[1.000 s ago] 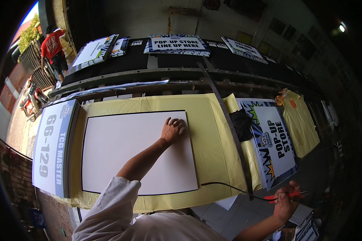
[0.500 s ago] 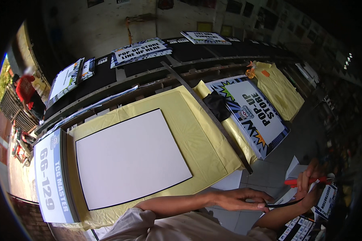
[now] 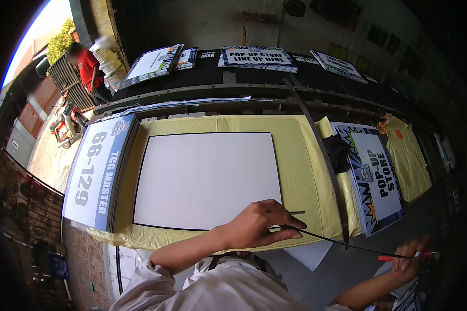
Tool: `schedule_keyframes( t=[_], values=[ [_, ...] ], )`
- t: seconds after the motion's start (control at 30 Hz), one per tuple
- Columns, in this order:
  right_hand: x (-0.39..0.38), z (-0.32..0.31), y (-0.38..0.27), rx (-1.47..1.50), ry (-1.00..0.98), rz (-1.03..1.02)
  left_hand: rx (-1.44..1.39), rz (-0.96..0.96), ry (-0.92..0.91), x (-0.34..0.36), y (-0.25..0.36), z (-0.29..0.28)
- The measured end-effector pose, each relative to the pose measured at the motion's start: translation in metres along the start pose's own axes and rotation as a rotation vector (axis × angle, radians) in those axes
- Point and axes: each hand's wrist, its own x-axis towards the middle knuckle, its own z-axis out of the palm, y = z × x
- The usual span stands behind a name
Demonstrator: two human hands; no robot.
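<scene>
One thin black strip (image 3: 327, 239) bows, left fingers (image 3: 285, 220) pinching it, right fingers (image 3: 406, 260) clasping a red tool (image 3: 385, 258).

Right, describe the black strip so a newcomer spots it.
Find the big yellow sheet. By its lower right corner, a thin black strip runs between the left hand and right hand. Unlike the broad dark bar nearby, it is held.

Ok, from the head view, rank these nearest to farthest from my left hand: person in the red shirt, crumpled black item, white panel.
1. White panel: your left hand overlaps its near-right corner in view.
2. Crumpled black item: ahead, to the right.
3. Person in the red shirt: far left background.
</scene>
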Motion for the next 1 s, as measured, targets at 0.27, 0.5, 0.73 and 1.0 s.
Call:
schedule_keyframes(
  t=[0.27,0.5,0.73,1.0],
  values=[
    [0.071,-0.002,0.065,0.240,-0.232,0.154,0.788,0.222,0.354,-0.060,-0.005,-0.124],
    [0.128,0.013,0.126,0.286,-0.234,0.365,1.020,0.090,0.330,-0.107,0.004,-0.220],
    [0.189,0.063,0.168,0.008,-0.218,0.514,0.614,-0.132,0.356,-0.145,0.008,-0.269],
    [0.252,0.153,0.220,-0.533,-0.056,0.700,0.543,-0.488,0.537,-0.162,-0.020,-0.320]
  ],
)
